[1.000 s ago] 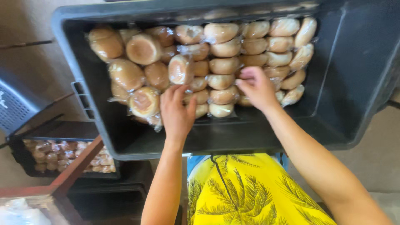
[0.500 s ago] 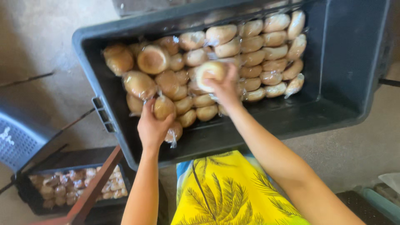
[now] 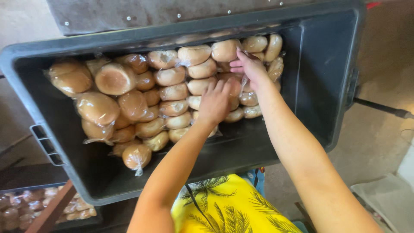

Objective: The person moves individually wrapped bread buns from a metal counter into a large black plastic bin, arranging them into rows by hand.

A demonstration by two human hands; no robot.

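Observation:
A big dark grey plastic crate (image 3: 332, 86) is tipped toward me and packed with plastic-wrapped round bread buns (image 3: 129, 103) stacked in rows. My left hand (image 3: 215, 102) lies flat on the buns in the middle rows, its fingers pressed against them. My right hand (image 3: 248, 69) is higher, at the crate's upper right rows, with fingers stretched out and touching the wrapped buns there. Neither hand lifts a bun. One loose wrapped bun (image 3: 136, 156) sits low at the crate's near wall.
A second dark crate (image 3: 92, 215) with wrapped buns stands at the lower left, with a wooden bar (image 3: 51, 211) across it. My yellow palm-print clothing (image 3: 228, 207) fills the bottom middle. A black rod (image 3: 381, 108) and a pale bag (image 3: 388, 198) lie on the concrete floor at right.
Both hands have moved right across the buns to the middle and upper right rows. The bun my right hand held up half a second ago is back among the rows.

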